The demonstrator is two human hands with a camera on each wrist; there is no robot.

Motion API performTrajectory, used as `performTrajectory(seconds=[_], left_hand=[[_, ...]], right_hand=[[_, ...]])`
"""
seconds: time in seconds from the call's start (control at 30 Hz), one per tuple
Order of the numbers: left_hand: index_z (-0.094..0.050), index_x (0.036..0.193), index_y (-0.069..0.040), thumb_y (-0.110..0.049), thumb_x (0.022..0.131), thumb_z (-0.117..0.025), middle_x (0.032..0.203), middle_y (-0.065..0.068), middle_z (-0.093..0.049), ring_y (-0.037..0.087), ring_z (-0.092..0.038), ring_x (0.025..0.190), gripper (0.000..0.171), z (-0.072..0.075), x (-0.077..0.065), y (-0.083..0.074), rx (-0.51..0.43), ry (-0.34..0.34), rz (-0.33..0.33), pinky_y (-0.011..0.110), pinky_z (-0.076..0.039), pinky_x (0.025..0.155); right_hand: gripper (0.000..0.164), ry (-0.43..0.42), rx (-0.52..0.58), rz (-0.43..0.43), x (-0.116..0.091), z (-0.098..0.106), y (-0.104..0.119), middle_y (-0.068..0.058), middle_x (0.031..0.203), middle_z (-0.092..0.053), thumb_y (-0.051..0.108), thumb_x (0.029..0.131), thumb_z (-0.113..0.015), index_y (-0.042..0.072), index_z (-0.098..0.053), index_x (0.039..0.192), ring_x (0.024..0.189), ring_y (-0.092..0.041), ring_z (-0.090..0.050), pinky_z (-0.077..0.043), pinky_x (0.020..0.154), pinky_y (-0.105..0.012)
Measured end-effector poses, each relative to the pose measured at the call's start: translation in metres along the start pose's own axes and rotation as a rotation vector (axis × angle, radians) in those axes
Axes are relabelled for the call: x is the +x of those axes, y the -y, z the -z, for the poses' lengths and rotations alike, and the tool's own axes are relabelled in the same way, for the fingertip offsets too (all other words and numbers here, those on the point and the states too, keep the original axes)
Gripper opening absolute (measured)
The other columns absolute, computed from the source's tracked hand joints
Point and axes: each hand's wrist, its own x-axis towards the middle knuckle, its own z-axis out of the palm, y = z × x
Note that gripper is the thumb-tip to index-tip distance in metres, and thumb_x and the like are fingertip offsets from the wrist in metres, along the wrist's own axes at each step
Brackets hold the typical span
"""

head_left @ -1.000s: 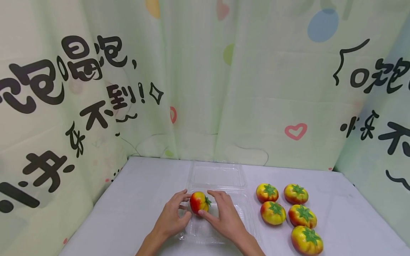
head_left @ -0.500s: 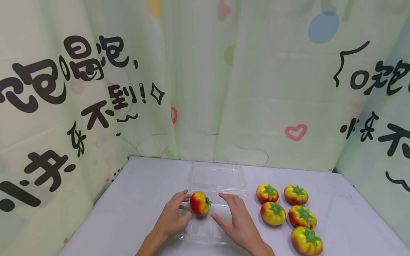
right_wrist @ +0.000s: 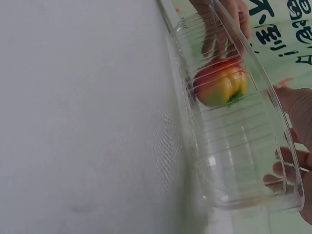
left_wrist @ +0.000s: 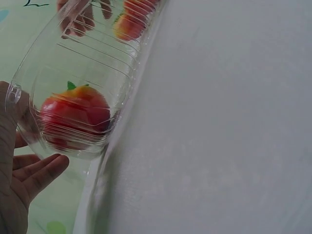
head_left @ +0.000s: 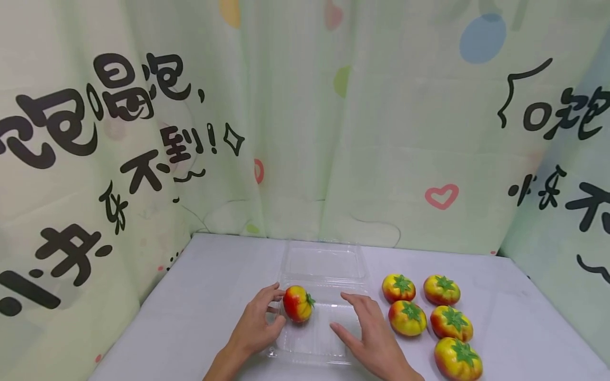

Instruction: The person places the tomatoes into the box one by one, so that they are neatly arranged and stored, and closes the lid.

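One red-and-yellow, tomato-shaped fruit [head_left: 297,304] with a green leafy top lies on its side at the left of a clear plastic clamshell box [head_left: 316,355]. My left hand [head_left: 259,320] is beside the box's left wall, close to the fruit, fingers fairly straight. In the left wrist view, the fruit [left_wrist: 75,117] shows through the ribbed wall, with the fingers [left_wrist: 46,173] outside it. Over the right part of the box is my right hand [head_left: 374,333], thumb and fingers spread apart, with nothing between them. Whether the left hand touches the wall is hard to tell.
Several similar fruits [head_left: 406,318] stand in two loose columns on the white table [head_left: 205,275], right of the box. The clamshell's open lid [head_left: 324,263] lies flat behind its base. A printed curtain [head_left: 295,132] encloses the back and sides.
My right hand has let go of the fruit and moved right, away from it, its fingers spreading. The fruit stays in the box's left part, and the left hand keeps nearly the same place.
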Motion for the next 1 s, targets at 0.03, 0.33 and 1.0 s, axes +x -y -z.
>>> performTrajectory(seconds=[0.03, 0.33, 1.0], left_hand=[[-0.065, 0.123, -0.001, 0.003, 0.083, -0.065, 0.141, 0.023, -0.057, 0.025, -0.068, 0.108, 0.041, 0.0, 0.0, 0.0, 0.001, -0.003, -0.003, 0.024, -0.06, 0.083], [-0.066, 0.123, 0.0, 0.003, 0.083, -0.065, 0.141, 0.023, -0.057, 0.025, -0.068, 0.108, 0.04, 0.001, 0.0, -0.001, 0.001, -0.002, -0.009, 0.025, -0.06, 0.084], [-0.065, 0.124, -0.001, 0.001, 0.084, -0.066, 0.143, 0.023, -0.056, 0.025, -0.067, 0.109, 0.04, 0.002, 0.0, -0.003, 0.027, 0.027, 0.024, 0.026, -0.06, 0.086]], right_hand=[[0.062, 0.002, -0.005, -0.008, -0.001, 0.002, -0.001, -0.002, 0.134, -0.06, 0.038, 0.087, -0.081, 0.018, -0.058, 0.14, 0.123, -0.023, -0.056, -0.05, 0.106, -0.05], [0.062, -0.01, -0.048, -0.03, -0.006, 0.013, -0.01, -0.005, 0.134, -0.06, 0.036, 0.087, -0.081, 0.017, -0.057, 0.141, 0.123, -0.026, -0.055, -0.05, 0.105, -0.055], [0.061, -0.015, -0.16, -0.064, -0.008, 0.042, -0.039, -0.012, 0.137, -0.056, 0.029, 0.091, -0.077, 0.011, -0.053, 0.144, 0.114, -0.028, -0.055, -0.054, 0.1, -0.054]])
